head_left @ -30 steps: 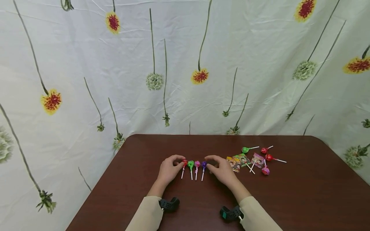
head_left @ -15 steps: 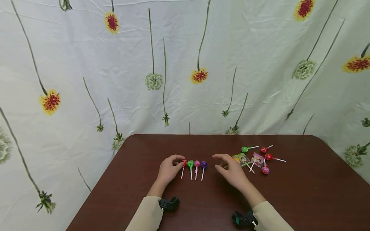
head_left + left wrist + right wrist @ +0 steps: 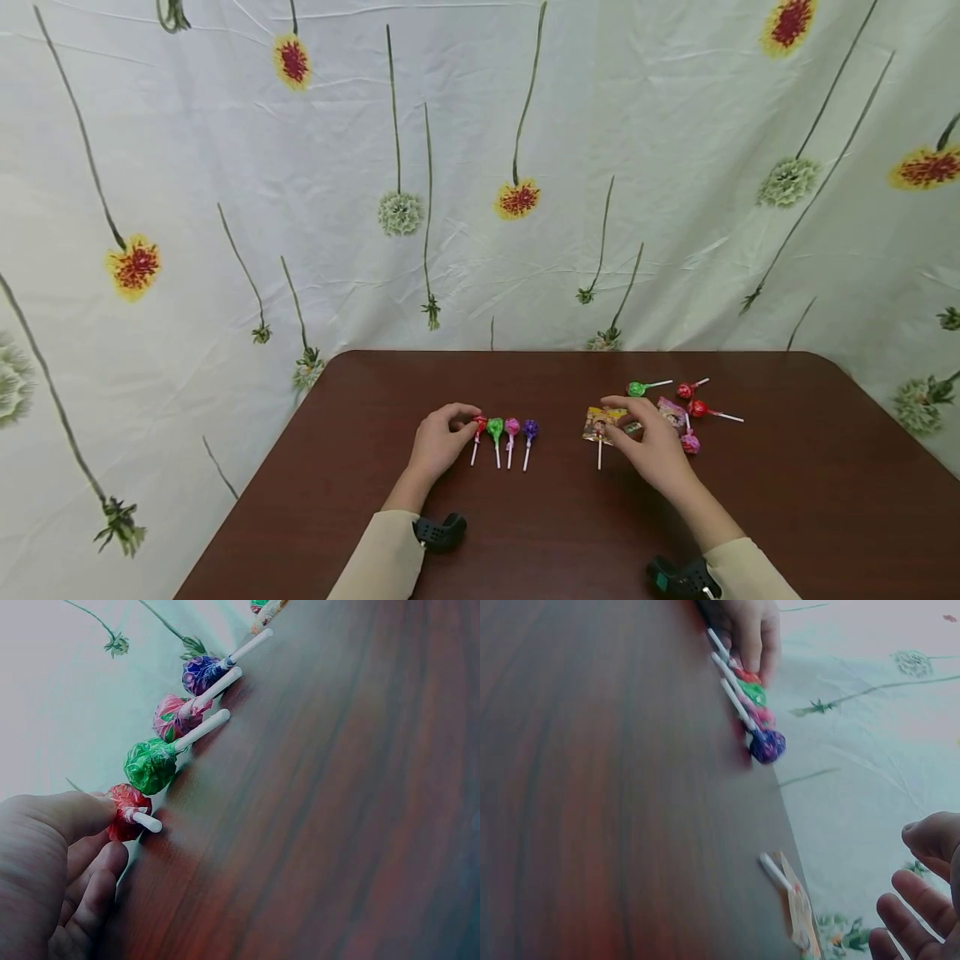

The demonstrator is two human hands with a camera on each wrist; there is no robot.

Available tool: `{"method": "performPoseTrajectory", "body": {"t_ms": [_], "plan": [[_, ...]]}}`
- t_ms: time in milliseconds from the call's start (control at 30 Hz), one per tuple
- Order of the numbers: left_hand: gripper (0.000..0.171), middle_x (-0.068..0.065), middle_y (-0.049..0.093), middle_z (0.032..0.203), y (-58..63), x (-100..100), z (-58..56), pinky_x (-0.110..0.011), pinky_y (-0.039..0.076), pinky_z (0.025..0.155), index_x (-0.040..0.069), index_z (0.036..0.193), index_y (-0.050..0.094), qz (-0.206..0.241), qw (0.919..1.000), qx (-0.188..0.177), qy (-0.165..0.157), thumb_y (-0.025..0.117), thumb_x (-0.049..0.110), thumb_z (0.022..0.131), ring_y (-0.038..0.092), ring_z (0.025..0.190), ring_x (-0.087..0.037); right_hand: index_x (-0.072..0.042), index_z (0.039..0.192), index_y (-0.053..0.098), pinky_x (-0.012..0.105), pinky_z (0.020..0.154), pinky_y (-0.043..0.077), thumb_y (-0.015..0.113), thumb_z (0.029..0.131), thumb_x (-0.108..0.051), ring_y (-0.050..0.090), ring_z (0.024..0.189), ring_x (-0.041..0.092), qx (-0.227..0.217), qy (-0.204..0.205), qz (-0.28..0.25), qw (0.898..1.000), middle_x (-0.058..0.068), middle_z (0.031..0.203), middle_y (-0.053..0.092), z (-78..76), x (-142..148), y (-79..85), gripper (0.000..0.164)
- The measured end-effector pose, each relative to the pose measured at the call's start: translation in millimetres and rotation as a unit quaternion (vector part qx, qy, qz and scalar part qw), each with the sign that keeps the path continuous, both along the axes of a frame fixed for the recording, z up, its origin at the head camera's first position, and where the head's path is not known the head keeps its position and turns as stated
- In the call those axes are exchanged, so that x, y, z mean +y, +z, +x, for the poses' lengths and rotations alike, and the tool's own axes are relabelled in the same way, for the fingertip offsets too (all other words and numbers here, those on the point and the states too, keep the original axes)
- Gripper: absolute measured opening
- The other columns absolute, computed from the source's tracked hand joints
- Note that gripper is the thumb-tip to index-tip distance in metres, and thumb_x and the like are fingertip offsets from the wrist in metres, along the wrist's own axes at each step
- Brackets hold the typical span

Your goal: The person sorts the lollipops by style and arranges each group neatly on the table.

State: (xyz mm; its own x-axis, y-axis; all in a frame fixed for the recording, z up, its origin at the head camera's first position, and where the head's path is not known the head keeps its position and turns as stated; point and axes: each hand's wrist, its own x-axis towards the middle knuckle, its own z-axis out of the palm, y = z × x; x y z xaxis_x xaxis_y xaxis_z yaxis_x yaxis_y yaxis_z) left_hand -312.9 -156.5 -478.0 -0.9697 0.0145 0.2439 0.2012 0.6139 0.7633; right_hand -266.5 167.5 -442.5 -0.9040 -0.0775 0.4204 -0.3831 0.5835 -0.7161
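Note:
My left hand (image 3: 438, 442) pinches the wrapped head of a red lollipop (image 3: 127, 810) between thumb and finger. To its right, a green lollipop (image 3: 495, 428), a pink lollipop (image 3: 512, 427) and a purple lollipop (image 3: 530, 429) complete a side-by-side row, sticks toward me. My right hand (image 3: 654, 442) hovers beside a lollipop in a flat yellow wrapper (image 3: 594, 422). The right wrist view shows the fingers (image 3: 911, 915) spread apart, holding nothing. A green flat packet behind this hand is mostly hidden.
Past my right hand lie a purple flat packet (image 3: 671, 412), a green lollipop (image 3: 637, 389), two red lollipops, one of them the nearer red lollipop (image 3: 699, 408), and a pink-purple lollipop (image 3: 691, 442). The brown table (image 3: 480, 533) ends at a flowered curtain (image 3: 465, 275).
My right hand has moved right, from beside the purple lollipop to the packets, uncovering the yellow-wrapped lollipop. The left hand has stayed on the red lollipop.

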Motion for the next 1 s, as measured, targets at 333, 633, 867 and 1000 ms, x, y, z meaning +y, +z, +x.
{"method": "performPoseTrajectory", "body": {"t_ms": [333,633,867,1000], "plan": [[0.016,0.0,0.071,0.094,-0.6,2,0.0,-0.027,0.042,0.062,0.021,0.108,0.075,0.005,0.9999,-0.009,-0.006,0.072,0.02,0.092,0.054,0.074,-0.012,-0.01,0.123,0.067,0.024,0.067,0.048,0.074,0.087,-0.005,0.063,0.087,0.022,0.016,-0.053,0.045,0.997,0.013,0.108,0.065,10.6,28,2.9,0.037],[0.015,0.001,0.072,0.095,-1.5,2,-1.1,-0.027,0.043,0.062,0.022,0.107,0.076,0.005,1.0,-0.004,-0.005,0.072,0.021,0.092,0.054,0.073,-0.012,-0.009,0.118,0.07,0.021,0.063,0.043,0.074,0.087,-0.007,0.053,0.076,-0.001,0.035,-0.107,0.04,0.993,0.012,0.104,0.063,11.2,52,-1.5,0.032],[0.016,0.001,0.072,0.094,-1.4,2,-1.0,-0.026,0.043,0.061,0.022,0.107,0.076,0.002,1.0,-0.003,0.002,0.073,0.021,0.091,0.055,0.073,-0.012,-0.011,0.121,0.07,0.025,0.063,0.04,0.078,0.086,-0.013,0.054,0.081,0.016,0.038,-0.129,0.063,0.989,0.014,0.112,0.064,6.9,67,-7.7,0.036],[0.016,0.002,0.072,0.096,-2.6,1,-1.1,-0.026,0.043,0.062,0.023,0.107,0.075,0.002,1.0,-0.005,0.004,0.073,0.021,0.091,0.055,0.074,-0.011,-0.011,0.124,0.068,0.028,0.063,0.041,0.077,0.087,-0.018,0.059,0.087,0.025,0.012,-0.121,0.07,0.99,0.016,0.117,0.062,6.5,76,-10.2,0.038]]}}
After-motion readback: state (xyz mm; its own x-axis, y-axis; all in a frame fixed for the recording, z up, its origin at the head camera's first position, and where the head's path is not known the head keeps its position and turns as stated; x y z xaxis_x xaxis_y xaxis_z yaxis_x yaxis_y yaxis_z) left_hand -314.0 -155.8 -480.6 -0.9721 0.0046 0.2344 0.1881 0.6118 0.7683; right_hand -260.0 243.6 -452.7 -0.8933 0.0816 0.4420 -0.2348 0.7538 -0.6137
